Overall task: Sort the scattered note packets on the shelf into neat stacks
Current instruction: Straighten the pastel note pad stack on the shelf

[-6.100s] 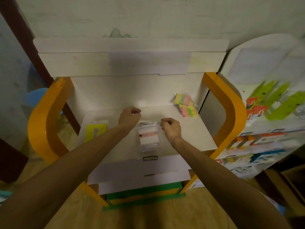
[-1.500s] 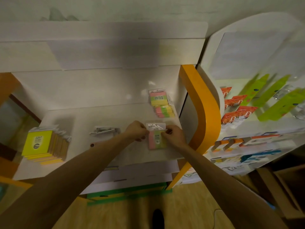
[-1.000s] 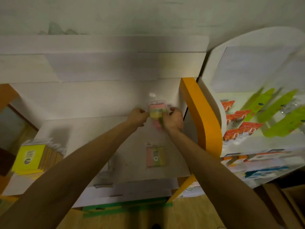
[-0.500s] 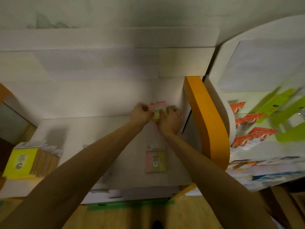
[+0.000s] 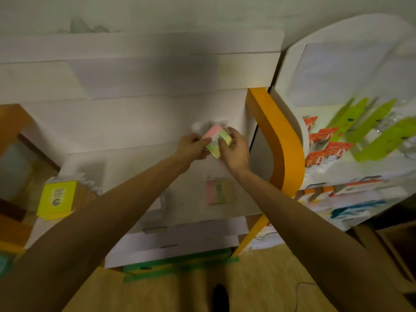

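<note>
Left hand (image 5: 191, 147): centre of the frame, fingers curled round the left edge of a pink, yellow and green note packet (image 5: 217, 140).
Right hand (image 5: 234, 149): just right of the left hand, fingers and thumb pinching the same packet at its right and lower edges.
Held packet: tilted, raised at the back right of the white shelf (image 5: 126, 167), near the shelf's back wall; somewhat blurred, and whether it touches the shelf cannot be told.
Second packet (image 5: 218, 191): pastel pink, yellow and green, lying flat on the shelf below the hands in the frame, near the front right edge, apart from the held one.
Yellow packets (image 5: 57, 198): a stack at the left of the frame, at the shelf's left end, well apart from the hands.
Orange side panel (image 5: 278, 140): curves down the right side of the shelf, just right of the right hand.
Neighbouring rack (image 5: 360, 154): right of the frame, holding orange-topped packs and green cards.
Floor (image 5: 180, 289): wooden, at the bottom of the frame.
</note>
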